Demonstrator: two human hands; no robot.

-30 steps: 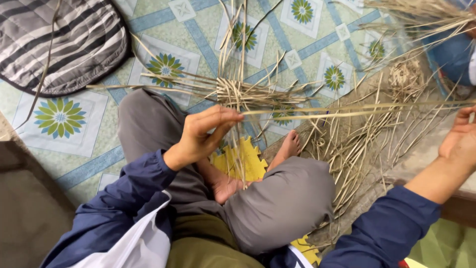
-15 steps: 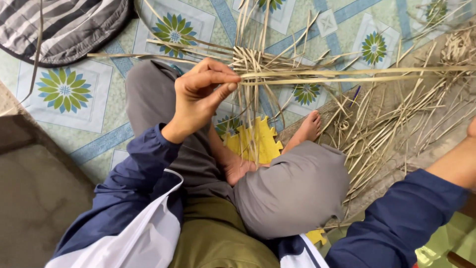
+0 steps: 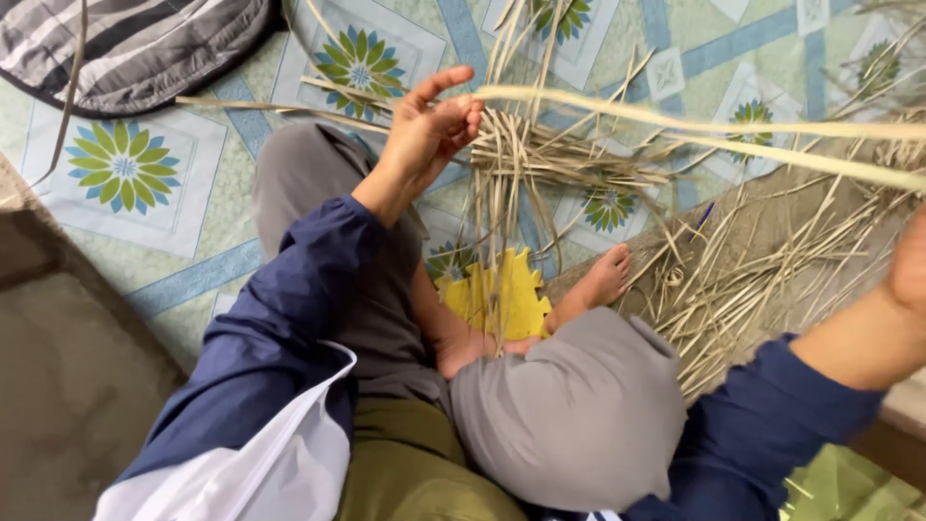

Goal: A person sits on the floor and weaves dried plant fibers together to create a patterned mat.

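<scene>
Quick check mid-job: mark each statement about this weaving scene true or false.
1. The left hand pinches a long pale strip. True.
2. The woven straw piece lies on a bare wooden table. False: it lies on a patterned floor mat.
3. A yellow toothed piece sits between the person's legs. True.
4. The right hand is fully visible, holding scissors. False: it is cut off at the frame's right edge and no scissors show.
5. The person's foot is bare. True.

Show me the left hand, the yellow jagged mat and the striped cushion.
left hand (image 3: 429, 125), head view, on the palm by the strips.
yellow jagged mat (image 3: 516, 294), head view, on its bare middle.
striped cushion (image 3: 145, 39), head view, on its striped top.
</scene>
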